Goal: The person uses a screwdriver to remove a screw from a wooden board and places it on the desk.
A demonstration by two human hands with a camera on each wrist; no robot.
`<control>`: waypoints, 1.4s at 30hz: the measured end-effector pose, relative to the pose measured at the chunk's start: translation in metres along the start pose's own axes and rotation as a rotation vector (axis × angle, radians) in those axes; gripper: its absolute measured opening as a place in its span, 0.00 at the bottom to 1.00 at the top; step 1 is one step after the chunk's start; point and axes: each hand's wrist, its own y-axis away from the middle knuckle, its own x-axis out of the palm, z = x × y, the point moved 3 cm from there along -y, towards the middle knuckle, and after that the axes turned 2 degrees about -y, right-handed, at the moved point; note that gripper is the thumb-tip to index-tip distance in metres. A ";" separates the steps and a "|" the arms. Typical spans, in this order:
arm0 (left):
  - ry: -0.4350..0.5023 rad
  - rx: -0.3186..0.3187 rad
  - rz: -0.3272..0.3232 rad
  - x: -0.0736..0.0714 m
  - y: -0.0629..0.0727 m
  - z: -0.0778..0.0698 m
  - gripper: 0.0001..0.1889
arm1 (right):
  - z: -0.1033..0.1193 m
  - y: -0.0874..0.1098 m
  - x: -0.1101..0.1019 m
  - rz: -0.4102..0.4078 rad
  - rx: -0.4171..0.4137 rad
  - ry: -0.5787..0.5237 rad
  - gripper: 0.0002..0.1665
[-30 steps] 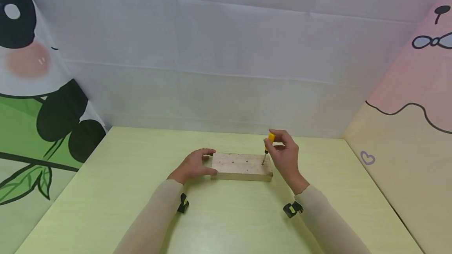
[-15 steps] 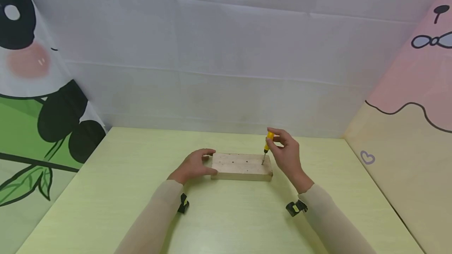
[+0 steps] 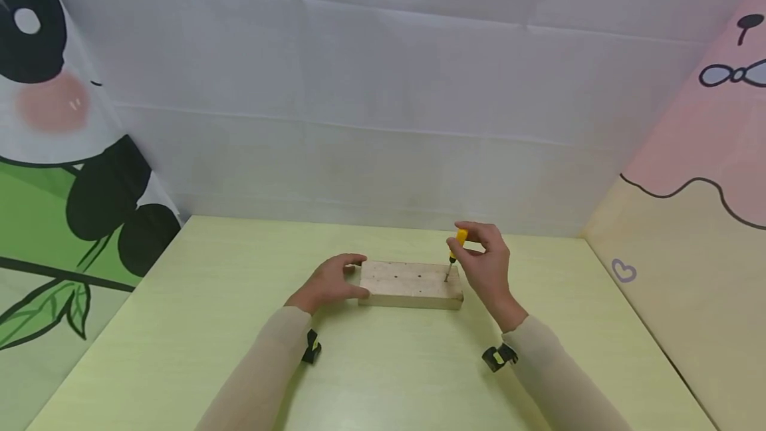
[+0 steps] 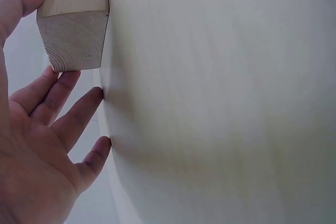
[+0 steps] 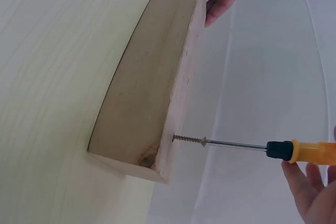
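Note:
A pale wooden block lies flat on the table, with several small dark holes in its top. At its left end my left hand grips it between thumb and fingers; the left wrist view shows the fingertips at the block's far edge. My right hand holds a yellow-handled screwdriver over the right end. Its tip meets the head of a screw, which stands partly out of the block with much of its thread showing. The screwdriver leans slightly to the right in the head view.
A light yellow-green table carries the block. Behind it hangs a white sheet. Printed panels with cartoon figures flank the table, a green and black one at left and a pink one at right.
My right hand and the screwdriver handle have shifted slightly right and then back, with the fingers re-placed on the handle. The block and my left hand stay put.

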 end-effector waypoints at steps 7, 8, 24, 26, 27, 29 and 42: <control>-0.005 -0.005 -0.004 -0.001 -0.001 0.000 0.39 | 0.000 -0.001 -0.002 -0.013 0.039 0.026 0.17; -0.007 -0.003 -0.005 -0.001 -0.001 0.000 0.39 | 0.000 -0.001 -0.002 -0.006 0.042 0.030 0.17; -0.010 -0.004 -0.011 -0.001 -0.002 0.001 0.39 | 0.000 -0.004 -0.004 0.004 0.068 0.010 0.15; -0.006 -0.003 -0.012 0.000 -0.002 0.001 0.39 | 0.000 -0.004 -0.004 0.011 0.066 0.013 0.15; -0.003 -0.003 -0.011 0.000 -0.002 0.001 0.39 | -0.001 -0.004 -0.003 0.021 0.067 0.008 0.15; 0.003 -0.001 -0.011 0.000 -0.002 0.001 0.39 | -0.001 -0.004 -0.003 0.043 0.074 -0.001 0.16; 0.002 0.003 -0.010 0.000 -0.003 0.003 0.39 | -0.006 -0.004 -0.005 0.011 0.092 -0.030 0.16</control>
